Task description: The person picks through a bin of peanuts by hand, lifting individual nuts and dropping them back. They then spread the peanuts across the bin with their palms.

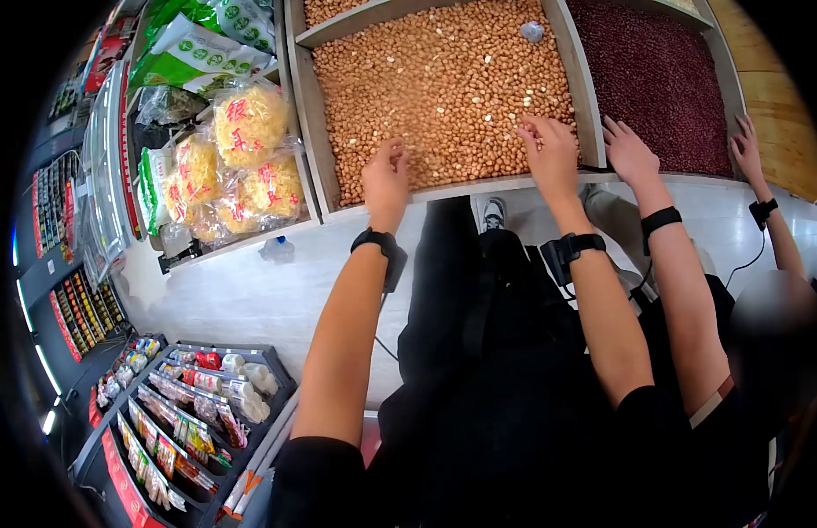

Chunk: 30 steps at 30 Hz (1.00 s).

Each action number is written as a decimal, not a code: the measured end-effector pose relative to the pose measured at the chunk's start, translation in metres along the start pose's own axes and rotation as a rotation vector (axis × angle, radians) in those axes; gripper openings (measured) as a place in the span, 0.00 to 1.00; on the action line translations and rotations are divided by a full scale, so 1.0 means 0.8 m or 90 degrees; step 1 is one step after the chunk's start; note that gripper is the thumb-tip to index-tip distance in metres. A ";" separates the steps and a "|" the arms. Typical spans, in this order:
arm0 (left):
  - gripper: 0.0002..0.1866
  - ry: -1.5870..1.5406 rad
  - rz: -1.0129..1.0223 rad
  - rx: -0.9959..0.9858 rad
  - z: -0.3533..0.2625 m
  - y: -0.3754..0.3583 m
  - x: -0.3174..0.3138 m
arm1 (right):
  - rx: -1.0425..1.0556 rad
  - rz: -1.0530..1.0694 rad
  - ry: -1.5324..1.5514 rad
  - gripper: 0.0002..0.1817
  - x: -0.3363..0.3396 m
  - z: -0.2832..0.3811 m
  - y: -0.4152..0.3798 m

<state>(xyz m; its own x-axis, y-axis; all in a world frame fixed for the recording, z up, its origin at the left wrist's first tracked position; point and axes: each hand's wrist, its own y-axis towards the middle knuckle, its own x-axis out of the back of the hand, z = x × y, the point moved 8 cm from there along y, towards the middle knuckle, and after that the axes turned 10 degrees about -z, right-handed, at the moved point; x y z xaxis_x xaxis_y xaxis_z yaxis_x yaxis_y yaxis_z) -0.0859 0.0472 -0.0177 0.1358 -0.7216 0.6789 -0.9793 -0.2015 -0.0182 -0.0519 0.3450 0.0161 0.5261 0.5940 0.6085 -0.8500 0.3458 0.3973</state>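
Both of my hands are over a wooden bin full of shelled, brown-skinned peanuts, with a few pale ones scattered among them. Near the bin's front left, my left hand has its fingers curled together just over the peanuts. At the front right, my right hand holds thumb and fingertips close together in a pinch. Whatever lies in either hand, if anything, is hidden or too small to make out. A small clear, roundish object rests on the peanuts at the back right.
Another person's hands are at the neighbouring bin of small dark red beans. Left of the peanuts are bagged yellowish white fungus and green packets. A snack shelf stands at lower left.
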 end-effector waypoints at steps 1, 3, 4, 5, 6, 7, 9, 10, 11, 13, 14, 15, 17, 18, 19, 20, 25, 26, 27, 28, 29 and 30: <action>0.10 0.032 0.005 -0.037 -0.002 0.000 -0.002 | -0.001 0.008 -0.003 0.08 -0.002 -0.001 -0.001; 0.10 0.067 0.010 -0.072 0.000 0.000 -0.005 | 0.094 -0.007 -0.059 0.09 -0.009 0.013 -0.002; 0.09 0.063 0.002 -0.075 0.001 -0.001 -0.004 | 0.090 -0.002 -0.058 0.09 -0.012 0.013 -0.005; 0.08 0.058 -0.007 -0.080 0.001 -0.001 -0.003 | 0.051 0.009 -0.053 0.09 -0.015 0.006 -0.007; 0.08 0.089 0.005 -0.060 0.003 0.000 -0.004 | 0.014 0.015 -0.049 0.09 -0.016 0.000 -0.005; 0.08 0.085 0.007 -0.063 -0.001 0.002 -0.005 | 0.014 0.012 -0.054 0.09 -0.015 -0.001 -0.003; 0.08 0.033 0.019 -0.036 -0.001 -0.001 -0.004 | -0.077 0.070 -0.050 0.10 -0.021 -0.012 -0.009; 0.07 0.039 0.023 -0.036 -0.001 -0.001 -0.005 | -0.048 0.061 -0.071 0.11 -0.018 -0.008 -0.006; 0.07 0.035 0.025 -0.033 0.000 -0.001 -0.006 | -0.046 0.064 -0.076 0.11 -0.017 -0.009 -0.005; 0.07 0.058 0.031 -0.042 0.002 0.000 -0.006 | -0.041 0.057 -0.068 0.10 -0.017 -0.007 -0.005; 0.06 0.046 0.024 -0.047 0.001 -0.001 -0.004 | -0.057 0.042 -0.048 0.09 -0.015 -0.005 -0.005; 0.06 0.048 0.023 -0.047 0.000 -0.002 -0.001 | -0.058 0.041 -0.045 0.09 -0.016 -0.004 -0.006; 0.07 0.075 0.042 -0.042 -0.001 -0.001 -0.004 | -0.055 0.036 -0.022 0.08 -0.014 -0.005 -0.005; 0.07 0.076 0.043 -0.041 -0.003 -0.002 -0.003 | -0.056 0.037 -0.021 0.08 -0.013 -0.004 -0.005; 0.07 0.071 0.056 -0.025 -0.002 -0.002 -0.004 | -0.061 0.046 -0.038 0.08 -0.014 -0.004 -0.005; 0.07 0.067 0.068 -0.008 0.000 -0.002 -0.004 | -0.066 0.056 -0.054 0.08 -0.016 -0.004 -0.006; 0.08 0.058 -0.008 -0.138 -0.006 -0.002 0.001 | -0.038 0.052 -0.053 0.09 -0.019 -0.007 -0.007; 0.09 0.063 -0.025 -0.164 -0.008 -0.002 0.001 | -0.029 0.047 -0.055 0.10 -0.018 -0.007 -0.007; 0.10 0.068 -0.042 -0.191 -0.013 -0.002 0.004 | -0.030 0.047 -0.054 0.10 -0.019 -0.008 -0.007; 0.10 0.069 -0.041 -0.192 -0.014 -0.002 0.004 | -0.031 0.052 -0.069 0.10 -0.020 -0.010 -0.008; 0.10 0.092 -0.036 -0.162 -0.010 -0.001 0.003 | -0.031 0.057 -0.084 0.10 -0.021 -0.011 -0.008; 0.11 0.115 -0.029 -0.132 -0.005 -0.002 0.002 | -0.032 0.057 -0.084 0.10 -0.021 -0.011 -0.008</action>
<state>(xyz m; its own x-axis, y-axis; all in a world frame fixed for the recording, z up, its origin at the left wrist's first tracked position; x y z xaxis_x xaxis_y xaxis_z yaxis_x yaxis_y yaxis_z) -0.0850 0.0489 -0.0139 0.1701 -0.5816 0.7955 -0.9851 -0.0785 0.1532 -0.0552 0.3390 -0.0028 0.4436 0.5255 0.7260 -0.8924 0.3336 0.3039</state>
